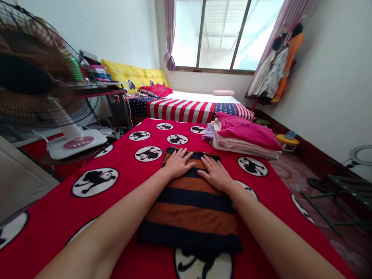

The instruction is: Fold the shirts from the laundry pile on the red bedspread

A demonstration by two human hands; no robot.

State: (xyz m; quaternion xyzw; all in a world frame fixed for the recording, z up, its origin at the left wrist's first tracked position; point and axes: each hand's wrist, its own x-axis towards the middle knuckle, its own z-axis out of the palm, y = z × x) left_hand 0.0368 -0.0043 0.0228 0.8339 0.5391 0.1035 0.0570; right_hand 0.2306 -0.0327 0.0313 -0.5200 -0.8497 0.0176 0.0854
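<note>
A striped garment [192, 211], brown and dark navy, lies folded into a flat rectangle in front of me. Under it spreads a red cover [122, 217] printed with black monkey figures in white ovals. My left hand [178, 163] rests flat near the garment's far end, fingers spread. Beside it, my right hand [215, 172] is also laid flat on the cloth with its fingers apart. Both palms touch the fabric without gripping it. Just past my right hand sits a stack of folded clothes [247, 145], with a pink garment [247, 130] on top.
To the left a fan [69, 135] stands on a small round table. A second bed [186, 108] with a striped, starred cover lies beneath the window. Clothes [276, 73] hang by the right wall. A yellow stool [287, 140] and a green metal rack [343, 201] stand on the right.
</note>
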